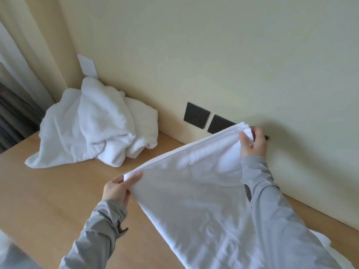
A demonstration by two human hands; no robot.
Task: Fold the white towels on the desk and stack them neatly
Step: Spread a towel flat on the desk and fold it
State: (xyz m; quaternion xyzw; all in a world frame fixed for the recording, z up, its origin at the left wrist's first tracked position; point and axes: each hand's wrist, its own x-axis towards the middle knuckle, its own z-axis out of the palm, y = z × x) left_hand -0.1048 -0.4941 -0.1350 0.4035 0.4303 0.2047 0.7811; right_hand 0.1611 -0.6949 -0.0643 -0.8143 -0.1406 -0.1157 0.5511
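Observation:
A white towel (196, 193) is stretched taut in the air above the wooden desk (58, 191), its lower part draping down toward me. My left hand (118, 188) pinches its near-left corner. My right hand (252, 141) grips the far-right corner, bunched between fingers and thumb, close to the wall. A crumpled pile of white towels (91, 125) lies at the desk's far-left corner against the wall.
Two dark wall sockets (196, 115) sit low on the cream wall behind the held towel. A white card (87, 66) leans in the corner above the pile. Curtains (17, 90) hang at the left. Bare desk surface lies between the pile and my left hand.

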